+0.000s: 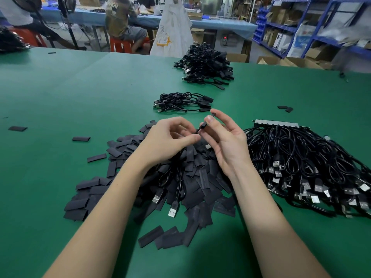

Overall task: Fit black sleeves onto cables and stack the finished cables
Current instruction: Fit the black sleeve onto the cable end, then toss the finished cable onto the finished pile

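Both hands up over sleeve pile (152, 177) at 6 o'clock. Right hand (224, 141) pinches cable end (201, 127) btwn thumb & forefinger; left hand (168, 137) fingertips pinch same end lower. Cable prob. light, floppy; hold near stiff plug. Finished stack (183, 103) at 12.

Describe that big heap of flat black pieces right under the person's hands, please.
The heap of black sleeves lies on the green table: many short, flat, matte rectangles piled loosely, with strays scattered to its left and front. Black cables with silver USB plugs lie across it. Both forearms pass over it.
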Demonstrator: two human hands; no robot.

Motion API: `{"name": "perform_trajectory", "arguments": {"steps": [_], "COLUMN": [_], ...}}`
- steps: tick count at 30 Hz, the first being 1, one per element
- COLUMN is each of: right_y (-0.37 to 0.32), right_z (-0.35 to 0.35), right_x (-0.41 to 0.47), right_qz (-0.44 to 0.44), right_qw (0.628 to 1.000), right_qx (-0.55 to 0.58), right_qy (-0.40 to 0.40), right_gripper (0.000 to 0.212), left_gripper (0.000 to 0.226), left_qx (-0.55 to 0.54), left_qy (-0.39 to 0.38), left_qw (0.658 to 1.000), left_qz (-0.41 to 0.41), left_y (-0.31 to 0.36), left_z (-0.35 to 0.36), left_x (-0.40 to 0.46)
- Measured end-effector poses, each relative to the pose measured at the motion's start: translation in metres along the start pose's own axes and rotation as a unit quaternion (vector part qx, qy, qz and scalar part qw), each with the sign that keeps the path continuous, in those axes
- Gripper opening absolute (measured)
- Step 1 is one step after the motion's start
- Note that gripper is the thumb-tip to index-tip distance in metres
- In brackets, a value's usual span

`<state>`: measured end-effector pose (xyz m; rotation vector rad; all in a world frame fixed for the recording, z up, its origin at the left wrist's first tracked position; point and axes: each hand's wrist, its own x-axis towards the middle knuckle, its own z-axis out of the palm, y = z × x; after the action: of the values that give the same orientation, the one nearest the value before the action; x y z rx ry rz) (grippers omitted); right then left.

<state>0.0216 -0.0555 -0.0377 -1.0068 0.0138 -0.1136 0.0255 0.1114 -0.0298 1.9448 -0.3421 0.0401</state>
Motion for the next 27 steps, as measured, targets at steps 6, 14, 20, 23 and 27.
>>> {"name": "perform_trajectory", "arguments": {"steps": [6,14,20,23,27], "right_y": [-0.004,-0.012,-0.011,-0.011,-0.01], "right_z": [-0.001,-0.008,-0.008,-0.009,-0.011], "right_x": [-0.001,0.001,0.003,0.003,0.005], "right_qz": [0.004,0.045,0.051,0.053,0.055], "right_qw": [1.0,0.999,0.999,0.999,0.998], "right_qx": [0.002,0.005,0.005,0.007,0.003], "right_qy": [-0.026,-0.022,-0.012,-0.012,-0.019], "right_gripper": [0.024,0.038,0.027,0.027,0.029], "left_gripper": [0.01,0.012,0.017,0.013,0.015], "left_qx": [-0.021,0.021,0.135,0.269,0.428], "left_qy": [-0.013,0.027,-0.003,-0.021,-0.029], "left_qw": [1.0,0.999,0.99,0.962,0.903], "left_qz": [0.004,0.028,0.041,0.038,0.014], "left_y": [-0.001,0.021,0.048,0.053,0.047], "left_z": [-0.006,-0.02,-0.03,-0.034,-0.022], "left_x": [-0.002,0.01,0.058,0.101,0.156]}}
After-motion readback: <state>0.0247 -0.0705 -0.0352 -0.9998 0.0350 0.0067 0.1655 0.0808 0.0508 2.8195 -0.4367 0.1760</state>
